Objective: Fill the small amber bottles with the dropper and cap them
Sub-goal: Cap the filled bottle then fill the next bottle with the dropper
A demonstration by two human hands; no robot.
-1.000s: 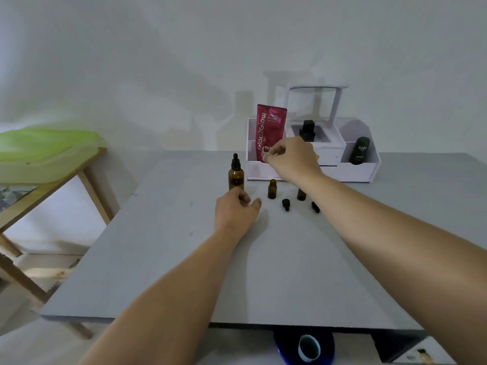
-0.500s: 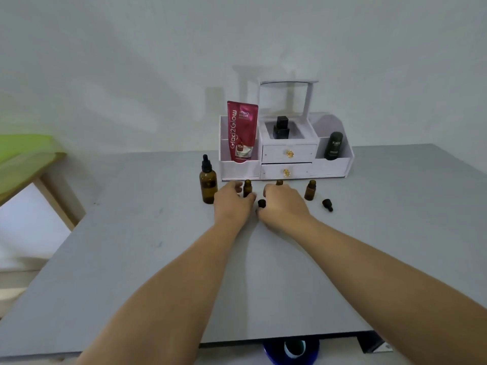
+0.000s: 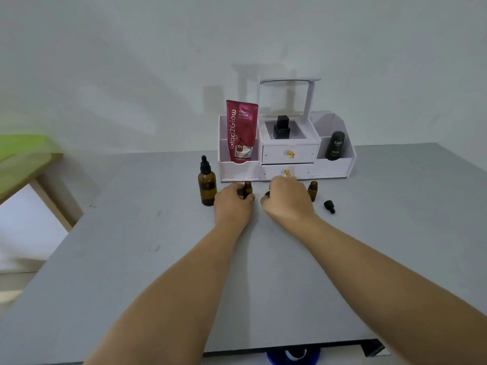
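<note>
Hands palm-down: left hand [image 3: 233, 205] grips small amber bottle [image 3: 247, 188], right hand [image 3: 287, 202] pinches black cap [image 3: 267, 194].

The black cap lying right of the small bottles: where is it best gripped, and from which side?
I would pinch the cap across its body, coming from above. It lies on its side on the table, apart from the nearest small bottle, so both flanks look free.

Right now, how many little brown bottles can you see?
2. One small amber bottle is gripped in the left hand; a second amber bottle stands just right of the right hand. Another may hide behind that hand.
</note>
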